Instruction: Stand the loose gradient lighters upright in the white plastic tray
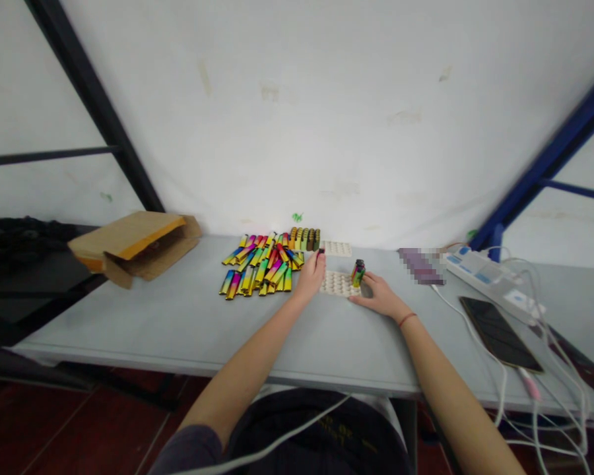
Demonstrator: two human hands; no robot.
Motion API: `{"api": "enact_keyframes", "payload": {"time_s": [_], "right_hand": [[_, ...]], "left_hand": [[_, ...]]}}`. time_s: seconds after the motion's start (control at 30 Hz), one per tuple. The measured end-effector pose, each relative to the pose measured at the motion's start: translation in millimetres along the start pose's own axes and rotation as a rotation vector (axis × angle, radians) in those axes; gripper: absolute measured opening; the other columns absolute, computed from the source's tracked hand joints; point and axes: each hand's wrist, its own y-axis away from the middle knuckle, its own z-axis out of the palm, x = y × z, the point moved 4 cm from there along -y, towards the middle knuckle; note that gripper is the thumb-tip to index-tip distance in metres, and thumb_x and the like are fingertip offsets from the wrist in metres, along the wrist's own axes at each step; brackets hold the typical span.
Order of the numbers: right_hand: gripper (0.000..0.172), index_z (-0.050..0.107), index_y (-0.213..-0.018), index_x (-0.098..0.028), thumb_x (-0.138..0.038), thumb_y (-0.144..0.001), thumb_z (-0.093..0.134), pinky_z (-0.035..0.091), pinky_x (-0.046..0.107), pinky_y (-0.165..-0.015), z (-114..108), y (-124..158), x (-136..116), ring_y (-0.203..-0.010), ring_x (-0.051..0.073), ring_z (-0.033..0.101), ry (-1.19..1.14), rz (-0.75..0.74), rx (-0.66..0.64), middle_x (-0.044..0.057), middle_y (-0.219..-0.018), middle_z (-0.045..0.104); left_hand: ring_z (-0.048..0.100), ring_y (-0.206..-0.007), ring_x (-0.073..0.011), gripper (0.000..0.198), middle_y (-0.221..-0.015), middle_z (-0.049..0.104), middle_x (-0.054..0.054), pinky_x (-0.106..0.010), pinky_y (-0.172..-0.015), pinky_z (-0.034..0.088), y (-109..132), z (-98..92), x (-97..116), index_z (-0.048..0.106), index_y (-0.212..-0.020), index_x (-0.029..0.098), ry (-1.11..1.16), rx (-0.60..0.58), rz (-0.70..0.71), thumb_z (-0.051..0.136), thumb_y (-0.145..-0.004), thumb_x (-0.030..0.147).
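My left hand (pixel 311 274) is closed round a slim, shiny piece that looks like a lighter; just its dark tip shows above the fingers. It hovers by the left edge of a white tray (pixel 339 284) with a grid of holes. At the tray's right end a short row of rainbow-coloured lighters (pixel 358 274) stands upright. My right hand (pixel 380 295) grips that end, thumb along the near edge and fingers beside the lighters. Left of the tray lies a loose pile of similar shiny lighters (pixel 262 267).
Behind the pile, several rows of lighters (pixel 304 239) stand together, with a second white tray (pixel 337 248) beside them. An open cardboard box (pixel 133 241) lies at the left. To the right are a phone (pixel 499 333), a power strip (pixel 495 284), cables and a blurred-out flat object (pixel 420 266).
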Motion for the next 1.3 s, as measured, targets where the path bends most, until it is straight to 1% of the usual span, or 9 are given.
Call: {"api": "enact_keyframes", "payload": {"time_s": [0.2, 0.33, 0.4, 0.47, 0.57, 0.73, 0.9, 1.13, 1.3], "right_hand": [[0.065, 0.067, -0.13, -0.012, -0.056, -0.082, 0.073, 0.047, 0.053, -0.11, -1, 0, -2, -0.127, 0.038, 0.061, 0.004, 0.004, -0.027, 0.022, -0.137, 0.065], [0.066, 0.066, -0.13, -0.012, -0.057, -0.083, 0.073, 0.047, 0.052, -0.11, -1, 0, -1, -0.127, 0.038, 0.061, 0.01, 0.019, -0.04, 0.022, -0.138, 0.064], [0.067, 0.066, -0.13, -0.011, -0.057, -0.083, 0.072, 0.047, 0.052, -0.11, -1, 0, -1, -0.127, 0.038, 0.061, 0.013, 0.022, -0.045, 0.022, -0.138, 0.064], [0.067, 0.066, -0.13, -0.011, -0.058, -0.083, 0.072, 0.047, 0.052, -0.11, -1, 0, -1, -0.126, 0.038, 0.061, 0.014, 0.019, -0.045, 0.023, -0.137, 0.064], [0.065, 0.067, -0.129, -0.012, -0.058, -0.083, 0.072, 0.048, 0.052, -0.109, -1, 0, -2, -0.124, 0.038, 0.062, 0.015, 0.012, -0.036, 0.021, -0.135, 0.065], [0.065, 0.067, -0.13, -0.016, -0.059, -0.081, 0.073, 0.048, 0.052, -0.109, 0, 1, 0, -0.125, 0.037, 0.062, 0.009, 0.02, -0.018, 0.019, -0.137, 0.065], [0.066, 0.067, -0.13, -0.013, -0.059, -0.082, 0.073, 0.047, 0.053, -0.11, 1, 0, 0, -0.127, 0.038, 0.061, 0.004, 0.015, -0.027, 0.021, -0.138, 0.064], [0.061, 0.068, -0.126, -0.016, -0.058, -0.081, 0.074, 0.049, 0.052, -0.108, 0, 1, -1, -0.124, 0.037, 0.062, 0.026, 0.026, -0.014, 0.019, -0.133, 0.067], [0.063, 0.068, -0.126, -0.015, -0.058, -0.081, 0.073, 0.049, 0.053, -0.108, 1, 1, -1, -0.123, 0.038, 0.063, 0.036, 0.025, -0.009, 0.02, -0.135, 0.066]], "left_hand": [[0.045, -0.047, -0.0075, 0.033, -0.066, 0.053, 0.005, -0.019, -0.044, 0.035, 2, 1.9, 3, 0.057, -0.099, 0.02, 0.179, 0.038, -0.138, 0.049, -0.101, 0.052], [0.033, -0.038, -0.0078, 0.053, -0.048, 0.04, 0.007, -0.02, -0.039, 0.026, 2, 2.9, 1, 0.052, -0.073, 0.02, 0.287, 0.044, -0.314, 0.042, -0.094, 0.068], [0.031, -0.036, -0.0081, 0.062, -0.042, 0.033, 0.006, -0.021, -0.038, 0.026, 3, 2.8, 0, 0.045, -0.06, 0.022, 0.309, 0.045, -0.355, 0.041, -0.089, 0.076], [0.033, -0.036, -0.0088, 0.064, -0.04, 0.034, 0.004, -0.022, -0.039, 0.028, 4, 3.1, 0, 0.04, -0.054, 0.023, 0.313, 0.037, -0.362, 0.042, -0.087, 0.078], [0.033, -0.036, -0.0087, 0.062, -0.041, 0.035, 0.004, -0.022, -0.039, 0.026, 8, 4.0, -2, 0.038, -0.054, 0.023, 0.32, 0.043, -0.404, 0.043, -0.088, 0.075], [0.022, -0.035, -0.0059, 0.053, -0.043, 0.028, 0.008, -0.019, -0.038, 0.015, 8, 2.3, -3, 0.038, -0.06, 0.022, 0.352, 0.133, -0.464, 0.046, -0.092, 0.064], [0.022, -0.035, -0.0063, 0.048, -0.044, 0.026, 0.008, -0.019, -0.038, 0.015, 7, 0.3, -5, 0.038, -0.06, 0.022, 0.33, 0.196, -0.449, 0.045, -0.094, 0.056], [0.021, -0.035, -0.0065, 0.053, -0.042, 0.025, 0.008, -0.019, -0.037, 0.017, 11, 1.7, -6, 0.035, -0.057, 0.023, 0.322, 0.192, -0.466, 0.042, -0.092, 0.062], [0.018, -0.034, -0.0069, 0.049, -0.041, 0.023, 0.008, -0.019, -0.036, 0.015, 11, 2.6, -6, 0.034, -0.055, 0.023, 0.313, 0.173, -0.495, 0.039, -0.095, 0.051]]}}
